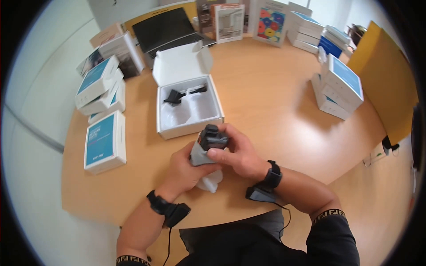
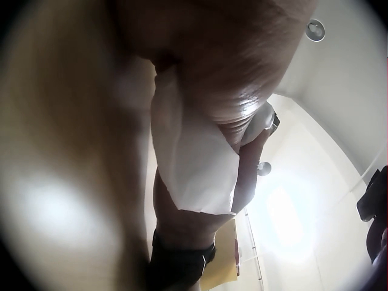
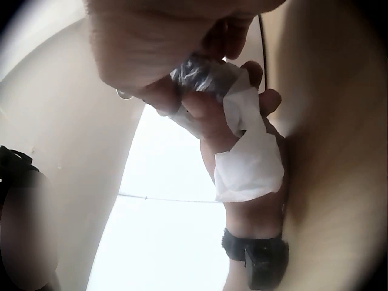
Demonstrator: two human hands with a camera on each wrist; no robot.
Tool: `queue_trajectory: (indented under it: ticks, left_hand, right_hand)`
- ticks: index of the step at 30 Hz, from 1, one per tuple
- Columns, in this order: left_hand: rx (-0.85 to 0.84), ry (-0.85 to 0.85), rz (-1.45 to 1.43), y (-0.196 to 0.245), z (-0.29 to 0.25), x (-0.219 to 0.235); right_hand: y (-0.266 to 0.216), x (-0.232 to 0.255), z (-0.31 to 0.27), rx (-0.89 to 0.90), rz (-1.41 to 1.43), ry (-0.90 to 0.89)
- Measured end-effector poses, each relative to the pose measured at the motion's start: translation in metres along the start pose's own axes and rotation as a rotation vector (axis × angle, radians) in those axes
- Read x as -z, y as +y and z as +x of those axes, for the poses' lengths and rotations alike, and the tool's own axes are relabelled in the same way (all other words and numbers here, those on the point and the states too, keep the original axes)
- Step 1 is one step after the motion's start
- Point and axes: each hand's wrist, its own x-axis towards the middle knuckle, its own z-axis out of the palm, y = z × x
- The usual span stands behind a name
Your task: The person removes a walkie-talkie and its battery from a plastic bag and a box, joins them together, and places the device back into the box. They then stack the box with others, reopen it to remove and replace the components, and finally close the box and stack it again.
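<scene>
A black device (image 1: pixel 214 137) with a blocky top sticks out of a thin, pale plastic bag (image 1: pixel 201 158), close over the table near its front edge. My left hand (image 1: pixel 181 172) grips the bagged lower part from the left. From the other side, my right hand (image 1: pixel 244 156) holds the device, thumb across its front and fingers behind. Below the hands hangs the crumpled white tail of the bag, also plain in the right wrist view as a loose white flap (image 3: pixel 250 170). The left wrist view shows the bag's white sheet (image 2: pixel 197 163) under the palm; the device is hidden there.
Just beyond the hands stands an open white box (image 1: pixel 191 129) with a black adapter (image 1: pixel 174 96) inside. White-and-blue boxes (image 1: pixel 105 142) are stacked at left, more boxes (image 1: pixel 344 84) at right. A laptop (image 1: pixel 164 29) and upright books (image 1: pixel 228 24) line the back.
</scene>
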Motion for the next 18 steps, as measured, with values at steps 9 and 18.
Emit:
queue_trajectory:
  ticks: [9, 18]
  left_hand:
    - [0.067, 0.002, -0.018, -0.004, 0.000, -0.004]
    - [0.038, -0.043, 0.002, -0.008, 0.001, -0.007]
  right_hand:
    - [-0.005, 0.012, 0.005, 0.093, 0.371, 0.107]
    - [-0.014, 0.088, 0.034, 0.094, 0.627, 0.577]
